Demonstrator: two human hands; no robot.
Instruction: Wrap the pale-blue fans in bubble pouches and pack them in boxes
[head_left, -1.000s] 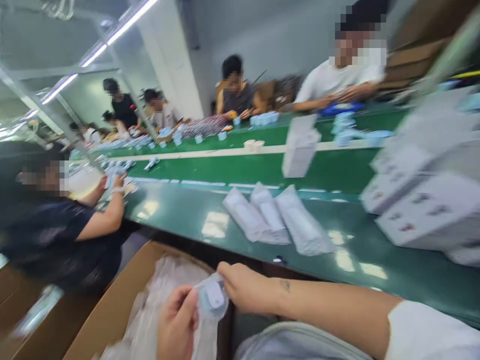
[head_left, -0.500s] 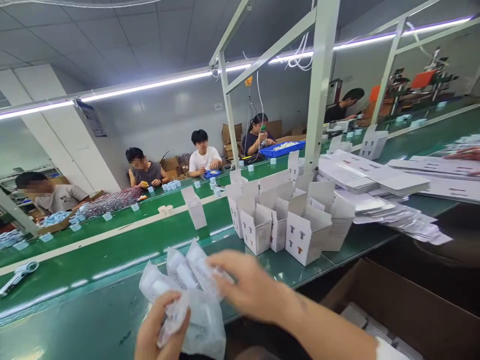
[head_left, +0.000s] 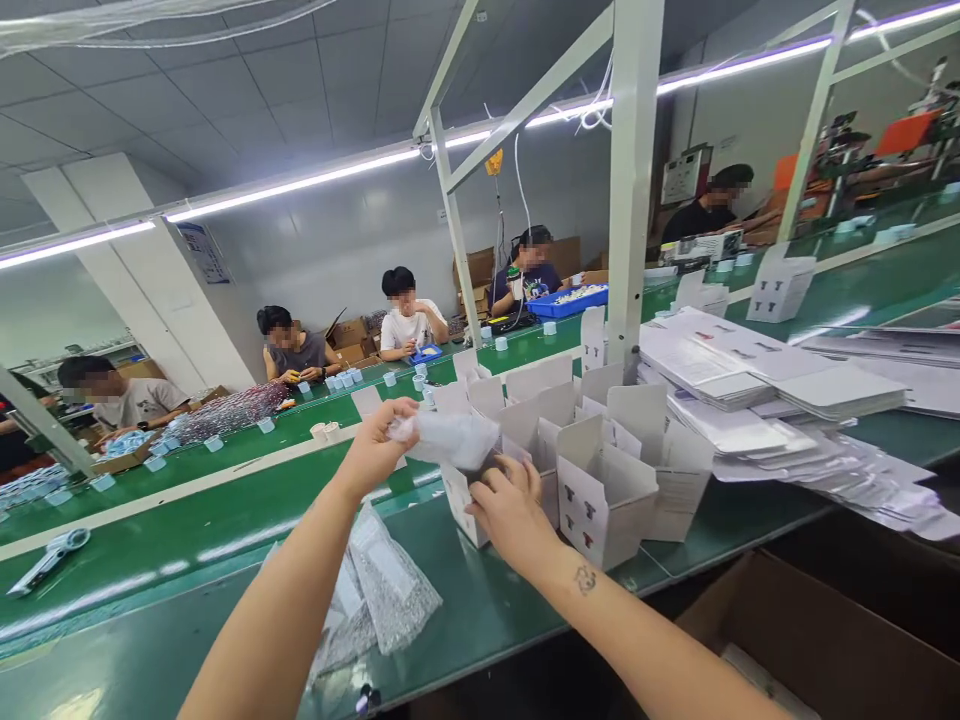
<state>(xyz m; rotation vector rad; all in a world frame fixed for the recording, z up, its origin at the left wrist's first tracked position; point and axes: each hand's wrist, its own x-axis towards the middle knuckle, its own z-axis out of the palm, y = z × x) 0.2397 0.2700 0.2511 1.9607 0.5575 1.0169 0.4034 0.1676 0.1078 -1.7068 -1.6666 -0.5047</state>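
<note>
My left hand [head_left: 379, 442] is raised over the green table [head_left: 225, 560] and pinches one end of a clear plastic-bagged item [head_left: 454, 438]. My right hand [head_left: 510, 508] sits just below the bag's other end, fingers curled at the top of an open white carton [head_left: 463, 495]. Other open white cartons [head_left: 600, 490] stand in a cluster right beside it. A few more bagged items [head_left: 382, 585] lie flat on the table under my left forearm.
Flat carton blanks and leaflets [head_left: 757, 385] are piled to the right. A white metal post [head_left: 632, 180] rises behind the cartons. An open brown box [head_left: 825, 640] sits low right. Several people work across the green conveyor [head_left: 225, 470]. A white tool [head_left: 49, 558] lies at left.
Both hands rose from table level and moved right to the cartons, carrying one bagged item. The other bags now lie on the table. The view turned right, away from the cardboard box.
</note>
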